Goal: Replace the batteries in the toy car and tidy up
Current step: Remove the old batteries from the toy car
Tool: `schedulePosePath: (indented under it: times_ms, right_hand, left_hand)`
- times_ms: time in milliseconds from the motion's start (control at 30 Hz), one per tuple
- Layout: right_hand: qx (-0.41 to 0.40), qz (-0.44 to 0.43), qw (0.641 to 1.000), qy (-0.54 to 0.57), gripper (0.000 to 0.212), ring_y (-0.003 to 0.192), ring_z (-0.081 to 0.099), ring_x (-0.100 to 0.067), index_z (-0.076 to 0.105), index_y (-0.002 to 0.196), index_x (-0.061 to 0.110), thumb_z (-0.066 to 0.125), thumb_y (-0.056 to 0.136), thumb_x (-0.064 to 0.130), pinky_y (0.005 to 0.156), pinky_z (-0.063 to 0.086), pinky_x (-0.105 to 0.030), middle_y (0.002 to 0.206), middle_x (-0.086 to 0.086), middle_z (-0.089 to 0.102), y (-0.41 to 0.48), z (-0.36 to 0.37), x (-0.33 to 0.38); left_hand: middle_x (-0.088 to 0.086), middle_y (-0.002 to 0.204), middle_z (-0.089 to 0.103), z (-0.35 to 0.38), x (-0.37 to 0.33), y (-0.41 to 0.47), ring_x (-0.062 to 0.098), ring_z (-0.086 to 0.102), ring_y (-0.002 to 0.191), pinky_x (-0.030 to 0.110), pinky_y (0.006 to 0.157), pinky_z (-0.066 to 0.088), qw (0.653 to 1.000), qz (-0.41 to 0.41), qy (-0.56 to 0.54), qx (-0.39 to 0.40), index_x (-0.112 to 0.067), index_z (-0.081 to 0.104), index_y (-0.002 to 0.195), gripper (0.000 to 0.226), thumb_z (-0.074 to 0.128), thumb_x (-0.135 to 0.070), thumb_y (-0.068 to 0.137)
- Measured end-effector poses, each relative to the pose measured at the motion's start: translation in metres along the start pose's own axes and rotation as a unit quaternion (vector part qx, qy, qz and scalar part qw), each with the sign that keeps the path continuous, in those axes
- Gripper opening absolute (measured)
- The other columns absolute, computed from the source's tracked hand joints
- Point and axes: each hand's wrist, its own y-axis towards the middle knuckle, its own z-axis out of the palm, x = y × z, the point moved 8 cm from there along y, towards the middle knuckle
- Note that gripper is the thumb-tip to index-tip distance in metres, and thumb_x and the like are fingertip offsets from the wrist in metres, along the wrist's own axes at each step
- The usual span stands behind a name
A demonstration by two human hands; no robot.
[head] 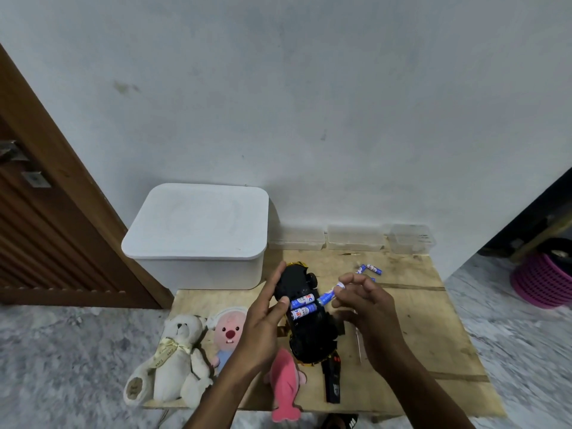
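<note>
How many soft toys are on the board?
3. A cream teddy bear sits at the near left corner, a pink-faced plush lies right beside it, and a pink fish plush lies at the near edge, partly under the left hand.

At frame centre, the left hand (pixel 263 317) holds the toy car (pixel 305 314) upside down above the board (pixel 418 329); the right hand (pixel 368 314) is just right of it. Spare batteries (pixel 370 269) lie upper right, soft toys (pixel 179 360) lower left, the lidded box (pixel 198 236) behind.
</note>
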Motion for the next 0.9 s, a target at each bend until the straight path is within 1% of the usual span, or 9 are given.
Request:
schedulePosePath:
  times_ms: [133,233,333,433,500,600,667,800,900]
  right_hand:
    - [0.0,0.066,0.992,0.112,0.014,0.071,0.065,-0.025,0.062,0.098,0.005,0.054,0.087,0.006,0.07,0.055,-0.041,0.072,-0.008,0.061,0.006,-0.001,-0.004]
    - [0.022,0.084,0.986,0.142,0.005,0.058,0.051,-0.018,0.052,0.083,0.008,0.048,0.085,0.007,0.057,0.047,-0.032,0.068,-0.006,0.05,0.005,0.003,-0.005]
    - [0.053,0.081,0.99,0.1,0.02,0.05,0.04,-0.014,0.043,0.066,0.015,0.061,0.073,0.021,0.053,0.04,-0.029,0.057,-0.002,0.041,0.004,0.008,-0.003]
    - [0.057,0.056,0.997,0.005,0.034,0.047,0.038,-0.014,0.042,0.061,0.014,0.065,0.086,0.018,0.049,0.038,-0.027,0.05,0.0,0.039,0.003,0.01,-0.002]
    - [0.051,-0.013,0.994,-0.094,0.038,0.048,0.047,-0.008,0.043,0.059,0.014,0.066,0.089,0.011,0.046,0.043,-0.023,0.049,0.006,0.046,0.005,0.01,0.004]
    - [0.068,-0.164,0.941,-0.289,0.03,0.067,0.06,-0.005,0.053,0.064,0.022,0.077,0.08,0.011,0.058,0.053,-0.022,0.062,0.013,0.059,0.004,0.02,0.017]
    - [0.104,-0.231,0.903,-0.346,0.018,0.074,0.062,-0.009,0.064,0.077,0.026,0.08,0.074,0.019,0.065,0.054,-0.023,0.07,0.016,0.06,0.002,0.029,0.02]
    - [0.146,-0.279,0.855,-0.412,0.028,0.081,0.063,-0.007,0.074,0.098,0.027,0.077,0.071,0.032,0.069,0.056,-0.028,0.09,0.015,0.066,0.002,0.04,0.021]
    - [0.155,-0.309,0.824,-0.449,0.031,0.08,0.063,-0.008,0.074,0.101,0.027,0.077,0.072,0.036,0.066,0.056,-0.032,0.094,0.01,0.068,0.003,0.045,0.025]
  left_hand:
    - [-0.023,0.142,0.053,0.005,-0.002,0.0,-0.01,0.053,0.125,0.037,0.104,0.053,1.0,0.001,-0.005,0.01,-0.049,0.047,0.14,0.055,0.048,-0.009,0.103]
    - [-0.024,0.138,0.058,0.007,-0.002,0.003,-0.007,0.055,0.125,0.04,0.106,0.051,1.0,0.003,-0.011,0.015,-0.046,0.048,0.14,0.051,0.055,-0.015,0.101]
    - [-0.03,0.131,0.062,0.008,-0.005,0.004,-0.004,0.058,0.123,0.046,0.106,0.051,1.0,0.008,-0.002,0.022,-0.046,0.048,0.141,0.053,0.056,-0.026,0.092]
    - [-0.031,0.131,0.061,0.007,-0.007,0.004,-0.001,0.058,0.124,0.053,0.107,0.048,1.0,0.013,0.004,0.02,-0.043,0.048,0.142,0.052,0.055,-0.025,0.094]
    - [-0.027,0.134,0.061,0.006,-0.008,0.003,0.001,0.058,0.126,0.052,0.107,0.049,1.0,0.016,0.013,0.017,-0.042,0.048,0.144,0.053,0.053,-0.025,0.094]
    - [-0.019,0.138,0.061,0.005,-0.004,0.005,0.012,0.059,0.128,0.052,0.103,0.052,1.0,0.005,0.019,0.015,-0.047,0.05,0.142,0.053,0.046,-0.01,0.103]
    - [-0.015,0.139,0.061,0.004,-0.004,0.006,0.013,0.059,0.128,0.056,0.106,0.049,0.999,0.006,0.03,0.02,-0.046,0.05,0.143,0.055,0.045,-0.009,0.103]
    - [-0.015,0.14,0.06,0.003,-0.007,0.008,0.011,0.059,0.129,0.058,0.108,0.046,0.999,0.006,0.038,0.023,-0.051,0.05,0.14,0.059,0.041,-0.005,0.104]
    - [-0.017,0.138,0.062,0.003,-0.01,0.011,0.01,0.058,0.128,0.058,0.109,0.045,0.999,0.008,0.032,0.024,-0.054,0.052,0.137,0.053,0.046,-0.019,0.098]
